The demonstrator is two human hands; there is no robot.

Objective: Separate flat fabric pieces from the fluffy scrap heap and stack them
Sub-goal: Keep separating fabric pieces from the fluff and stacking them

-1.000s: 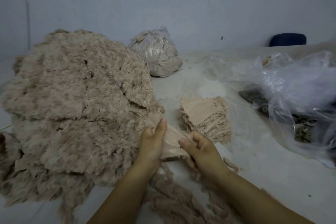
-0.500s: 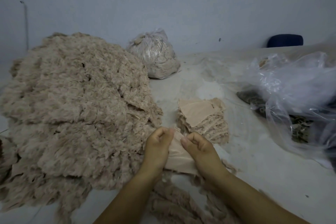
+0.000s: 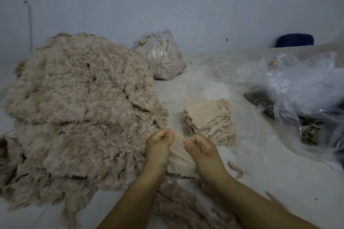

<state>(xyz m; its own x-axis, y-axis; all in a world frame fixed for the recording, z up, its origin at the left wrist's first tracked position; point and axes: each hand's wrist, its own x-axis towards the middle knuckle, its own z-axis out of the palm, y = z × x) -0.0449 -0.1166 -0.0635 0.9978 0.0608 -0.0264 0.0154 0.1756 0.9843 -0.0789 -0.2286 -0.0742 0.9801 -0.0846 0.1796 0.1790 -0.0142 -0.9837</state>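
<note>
A: Logging the head view. Left hand (image 3: pixel 160 147) and right hand (image 3: pixel 202 149) sit close together near the front edge of the table (image 3: pixel 260 163), both curled onto one flat fabric piece (image 3: pixel 179 156).

B: Grip detail?

A: Left thumb and curled fingers pinch the piece's upper left edge. Right thumb presses its upper right edge against curled fingers. The piece hangs between the two hands, smooth side toward the camera, lower edge just above loose fluff on the table.

B: Position of the heap?

A: Fluffy scrap heap (image 3: pixel 80 117) fills the left half of the table, reaching toward the back edge. Its right flank touches, or nearly touches, the left hand; contact cannot be resolved.

B: Stack?

A: Stack of flat fabric pieces (image 3: pixel 209 121) stands just beyond the right hand, toward the table's middle. Top piece lies smooth side up, slightly skewed; fuzzy edges show down the stack's sides.

B: Other items?

A: Tied clear bag of scraps (image 3: pixel 162 55) near the back edge, just beside the heap's far right side. Crumpled clear plastic sheeting (image 3: pixel 301 87) at the right edge, over dark scraps (image 3: pixel 260 98). One fluff strand (image 3: pixel 237 168) lies right of the right forearm. More fluffy strips (image 3: pixel 176 208) lie at the front edge between the forearms. Dark blue chair back (image 3: pixel 295 40) behind the table's far right corner.
</note>
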